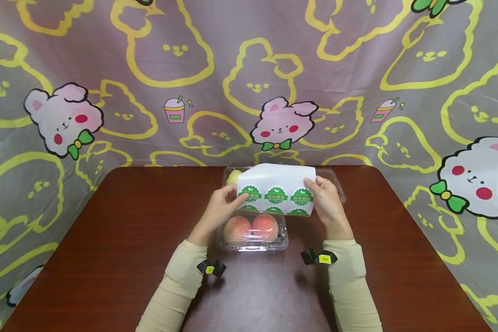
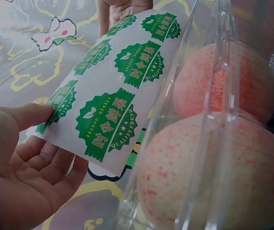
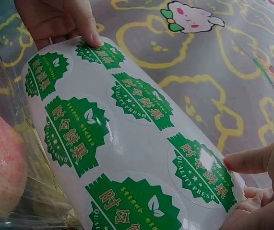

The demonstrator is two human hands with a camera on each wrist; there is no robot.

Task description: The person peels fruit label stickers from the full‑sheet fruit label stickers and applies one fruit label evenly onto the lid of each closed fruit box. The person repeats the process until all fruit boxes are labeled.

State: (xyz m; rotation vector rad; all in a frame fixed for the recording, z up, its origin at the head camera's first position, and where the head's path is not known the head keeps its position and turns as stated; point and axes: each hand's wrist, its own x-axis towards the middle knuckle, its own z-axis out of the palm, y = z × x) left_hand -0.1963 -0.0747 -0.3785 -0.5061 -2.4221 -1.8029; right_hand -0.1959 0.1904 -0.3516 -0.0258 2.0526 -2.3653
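Note:
Both hands hold a white sticker sheet (image 1: 276,184) up over the table, with rows of round green labels facing the person. At its left edge the left hand (image 1: 223,205) pinches the sheet, thumb in front and fingers behind. The right hand (image 1: 327,203) pinches the opposite edge in the same way. Just below the sheet, a clear plastic box (image 1: 253,246) holds two pinkish-red peaches (image 1: 265,228). In the left wrist view the green labels (image 2: 105,122) carry gold characters and the words "QUALITY FRESH". The right wrist view shows the sheet (image 3: 141,163) slightly bowed.
Behind the sheet stands another clear plastic container (image 1: 336,184), partly hidden, with a yellow-green fruit (image 1: 234,177) showing at its left. All this is on a dark brown table (image 1: 128,240). A patterned cloth (image 1: 216,55) hangs round the table's back and sides.

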